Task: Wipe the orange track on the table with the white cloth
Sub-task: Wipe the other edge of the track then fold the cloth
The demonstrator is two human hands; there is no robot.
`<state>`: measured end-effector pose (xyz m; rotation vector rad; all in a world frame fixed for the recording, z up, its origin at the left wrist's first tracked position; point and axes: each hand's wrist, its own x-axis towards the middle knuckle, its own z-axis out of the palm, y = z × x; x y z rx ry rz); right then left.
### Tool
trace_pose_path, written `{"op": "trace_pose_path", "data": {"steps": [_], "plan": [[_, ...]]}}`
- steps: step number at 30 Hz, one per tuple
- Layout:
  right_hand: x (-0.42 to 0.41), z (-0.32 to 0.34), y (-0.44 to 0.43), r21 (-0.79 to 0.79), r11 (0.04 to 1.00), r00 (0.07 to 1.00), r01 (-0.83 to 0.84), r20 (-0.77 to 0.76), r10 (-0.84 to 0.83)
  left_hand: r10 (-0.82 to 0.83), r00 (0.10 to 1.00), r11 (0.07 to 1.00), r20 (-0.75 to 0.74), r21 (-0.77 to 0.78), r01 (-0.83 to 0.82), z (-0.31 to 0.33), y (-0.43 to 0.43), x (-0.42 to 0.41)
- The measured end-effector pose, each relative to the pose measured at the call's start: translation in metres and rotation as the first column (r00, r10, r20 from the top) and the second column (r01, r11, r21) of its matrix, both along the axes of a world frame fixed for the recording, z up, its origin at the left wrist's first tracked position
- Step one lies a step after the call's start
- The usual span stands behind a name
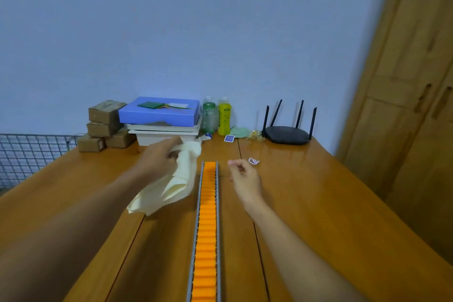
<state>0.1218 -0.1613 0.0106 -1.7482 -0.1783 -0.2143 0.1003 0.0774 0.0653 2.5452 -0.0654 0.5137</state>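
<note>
The track [207, 228] lies flat on the table [318, 203] and runs straight away from the person, orange rollers between grey rails. That lets a wipe follow its length in one line.

The left hand [159, 157] is raised just left of the track's far end, fingers curled round a bunched top of the cloth [171, 186]. The rest of the cloth hangs down in loose folds beside the track's left rail. Whether its lower edge touches the table I cannot tell. It is not yet on the rollers, so wiping seems not to have begun. Gripping it by the bunch probably gathers a pad to press down.

The right hand [245, 179] hovers just right of the track's far end, fingers loosely curled and holding nothing. It is likely placed to steady the rail or help fold the cloth.

A small pink loop [253, 161] lies right of the track's far end, and a router [286, 133] stands well beyond it.
</note>
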Motion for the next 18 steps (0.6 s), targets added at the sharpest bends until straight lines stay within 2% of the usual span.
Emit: {"op": "trace_pose_path", "data": {"steps": [2,4,9,11,14,16,18], "plan": [[0.016,-0.01,-0.003,-0.012,1.0,1.0,0.003,-0.018,-0.003,0.002,1.0,0.989,0.0,0.146,-0.002,-0.014,0.005,0.026],[0.031,-0.022,-0.007,-0.039,0.999,0.999,0.002,-0.037,-0.003,0.01,1.0,0.975,-0.006,0.223,-0.009,-0.028,0.008,0.051],[0.059,-0.05,-0.008,-0.099,0.995,0.996,-0.016,-0.087,0.007,0.06,0.998,0.962,-0.018,0.267,-0.053,-0.062,0.013,0.105],[0.064,-0.058,-0.003,-0.158,0.985,0.994,-0.073,-0.089,0.059,0.074,0.997,0.962,-0.023,0.266,-0.065,-0.075,0.011,0.119],[0.068,-0.063,0.011,-0.405,0.901,0.988,-0.153,-0.065,0.139,0.064,0.998,0.938,-0.02,0.342,-0.054,-0.089,0.008,0.131],[0.07,-0.066,0.019,-0.599,0.794,0.991,-0.107,-0.005,0.13,0.048,0.998,0.917,-0.028,0.398,-0.032,-0.094,0.007,0.136],[0.07,-0.066,0.024,-0.696,0.716,0.991,-0.053,0.053,0.125,0.03,0.998,0.897,-0.056,0.442,-0.002,-0.097,0.008,0.138]]}}
